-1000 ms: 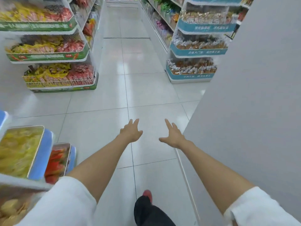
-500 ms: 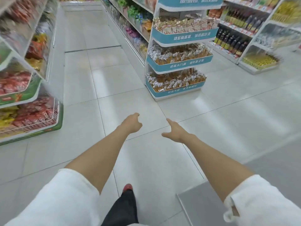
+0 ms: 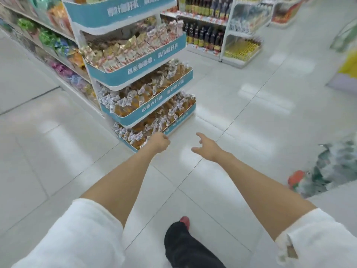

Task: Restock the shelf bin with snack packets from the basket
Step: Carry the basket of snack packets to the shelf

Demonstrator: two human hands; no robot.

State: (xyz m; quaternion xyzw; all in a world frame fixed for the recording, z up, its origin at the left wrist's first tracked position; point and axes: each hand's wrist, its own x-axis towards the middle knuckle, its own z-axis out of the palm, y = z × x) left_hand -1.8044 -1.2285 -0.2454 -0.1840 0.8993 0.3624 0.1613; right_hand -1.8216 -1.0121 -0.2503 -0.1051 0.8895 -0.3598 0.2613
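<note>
Landmark: white tiered end rack with teal front panels (image 3: 152,60) bearing pale lettering, on a glossy white tiled floor (image 3: 251,117). Three open tiers in view, each heaped with small clear and orange-tinted snack packets (image 3: 135,105). Lowest teal-fronted shelf bin (image 3: 182,122) sits at floor level at the rack's foot, likewise full of packets. Left hand (image 3: 159,142) is held out in front of that lowest bin's near corner, fingers curled into a fist, nothing in it; whether it touches the bin, cannot tell. Right hand (image 3: 207,147) is to the right of the rack's foot, over bare tile, fingers spread wide and thumb out, holding nothing. Both forearms bare, white sleeves (image 3: 77,238) at the elbows. Dark trouser leg (image 3: 185,246) and red shoe tip (image 3: 184,219) sit below the rack, between the arms. Behind the rack to the right: white shelving with dark bottles (image 3: 204,37) and yellow goods (image 3: 241,48). Far right of the rack, on the floor: a blurred grey-green and white heap (image 3: 332,167) with an orange patch; could be the basket, too smeared to tell.
</note>
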